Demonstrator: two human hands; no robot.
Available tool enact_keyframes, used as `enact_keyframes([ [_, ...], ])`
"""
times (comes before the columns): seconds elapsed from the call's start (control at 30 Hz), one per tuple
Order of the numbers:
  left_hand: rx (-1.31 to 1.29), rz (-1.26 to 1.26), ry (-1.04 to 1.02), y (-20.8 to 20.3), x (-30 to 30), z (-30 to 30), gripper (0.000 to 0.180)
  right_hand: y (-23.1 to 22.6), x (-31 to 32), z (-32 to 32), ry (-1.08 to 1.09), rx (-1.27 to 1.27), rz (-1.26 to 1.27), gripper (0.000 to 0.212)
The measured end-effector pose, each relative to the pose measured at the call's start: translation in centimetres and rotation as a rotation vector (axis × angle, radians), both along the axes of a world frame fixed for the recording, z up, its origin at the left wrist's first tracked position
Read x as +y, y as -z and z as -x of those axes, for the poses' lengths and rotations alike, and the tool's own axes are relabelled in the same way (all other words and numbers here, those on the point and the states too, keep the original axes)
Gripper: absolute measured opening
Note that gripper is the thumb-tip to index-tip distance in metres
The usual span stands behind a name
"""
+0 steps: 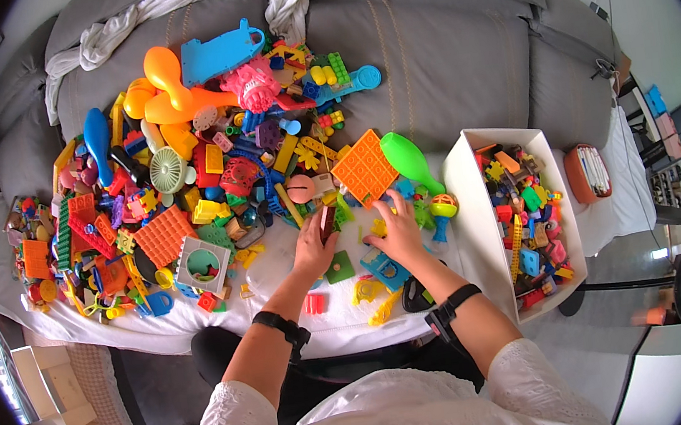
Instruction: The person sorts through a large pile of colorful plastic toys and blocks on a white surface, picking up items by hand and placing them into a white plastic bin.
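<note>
My left hand (314, 251) is closed around a dark red block (327, 223), which stands up between its thumb and fingers. To its right, my right hand (398, 235) has its fingers spread, with nothing visible in them. Its fingertips come close to the lower edge of an orange studded plate (365, 168). A small yellow piece (378, 227) lies by its thumb, and a blue toy piece (385, 269) sits partly beneath the palm. Between my forearms are a dark green square plate (339, 267), a red piece (314, 304) and yellow pieces (368, 291). A green bowling pin (407, 160) rests beyond the right hand.
A large heap of mixed toys, with a round fan-like piece (168, 170), spreads over the left of the grey sofa (457, 56). On the right stands a white box (461, 224) filled with small blocks. Past it is a brown basket (586, 173). White cloth (161, 334) covers the seat.
</note>
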State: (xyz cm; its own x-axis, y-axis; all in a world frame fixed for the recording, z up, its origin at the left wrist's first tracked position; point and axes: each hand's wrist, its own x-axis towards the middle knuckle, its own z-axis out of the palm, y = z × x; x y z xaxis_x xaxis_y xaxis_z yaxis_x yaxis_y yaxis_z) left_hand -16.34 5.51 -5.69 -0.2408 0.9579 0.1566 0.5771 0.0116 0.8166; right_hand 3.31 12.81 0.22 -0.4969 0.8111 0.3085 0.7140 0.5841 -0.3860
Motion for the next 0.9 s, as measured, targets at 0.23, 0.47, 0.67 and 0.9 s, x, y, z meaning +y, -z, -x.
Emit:
enact_keyframes([
  [0.23, -0.092, 0.056, 0.077, -2.0, 0.6, -0.8, 0.061, 2.1, 2.2, -1.5, -0.119, 0.0, 0.299, 0.069],
  [0.47, -0.065, 0.047, 0.05, -1.5, -0.2, -0.3, 0.06, 0.2, -1.3, 0.8, -0.152, -0.029, 0.169, 0.056],
  [0.67, -0.081, 0.041, 0.06, -1.5, 0.3, -0.6, 0.06, 3.8, -0.9, 3.5, 0.005, -0.449, -0.017, 0.039],
  [0.9, -0.068, 0.052, 0.048, -1.5, 0.1, -0.5, 0.06, 3.4, 1.1, 0.3, -0.168, 0.03, 0.297, 0.043],
])
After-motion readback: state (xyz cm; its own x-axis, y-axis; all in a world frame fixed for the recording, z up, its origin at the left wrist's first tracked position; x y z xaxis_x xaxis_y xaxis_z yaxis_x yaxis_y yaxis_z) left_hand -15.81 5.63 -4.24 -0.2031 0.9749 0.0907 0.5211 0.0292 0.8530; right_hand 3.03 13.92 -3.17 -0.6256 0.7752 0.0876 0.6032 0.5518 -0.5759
